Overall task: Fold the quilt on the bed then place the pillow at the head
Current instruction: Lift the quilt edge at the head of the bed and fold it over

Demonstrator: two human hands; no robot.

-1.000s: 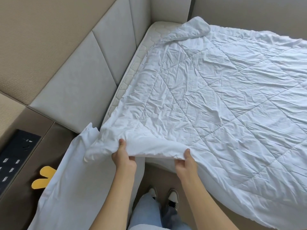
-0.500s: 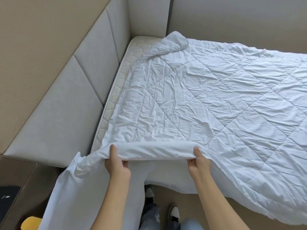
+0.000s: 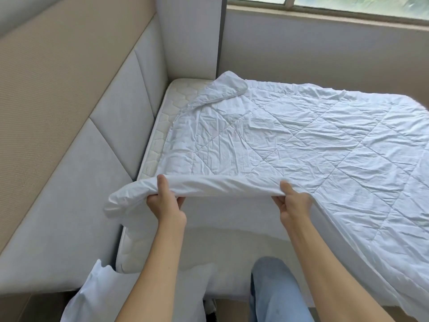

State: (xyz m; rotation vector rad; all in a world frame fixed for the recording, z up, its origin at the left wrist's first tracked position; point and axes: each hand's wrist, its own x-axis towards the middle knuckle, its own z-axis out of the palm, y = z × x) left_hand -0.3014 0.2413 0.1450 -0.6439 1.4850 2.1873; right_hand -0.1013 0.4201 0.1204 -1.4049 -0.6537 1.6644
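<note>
the near edge of the white quilt (image 3: 290, 145) is held up off the bed by both hands. the left hand (image 3: 166, 205) is closed on the edge near its left corner, with the thumb laid over the top of the fabric and the fingers curled beneath it. the right hand (image 3: 293, 203) is closed on the same edge further to the right, in the same way. between the two hands the edge is drawn into a fairly straight, rolled band, and the left corner droops past the left hand.

the rest of the quilt is spread, wrinkled, across the mattress (image 3: 162, 122), of which a bare strip is seen along the padded headboard (image 3: 76, 182). the far left corner of the quilt is turned back on itself. on the right the quilt hangs over the side of the bed. a white cloth item (image 3: 92, 296), possibly the pillow, is seen at the lower left, beside the corner of the mattress; it cannot be identified with certainty. a leg in light blue jeans (image 3: 276, 293) is seen below the hands, and a window (image 3: 348, 5) above the far wall.
</note>
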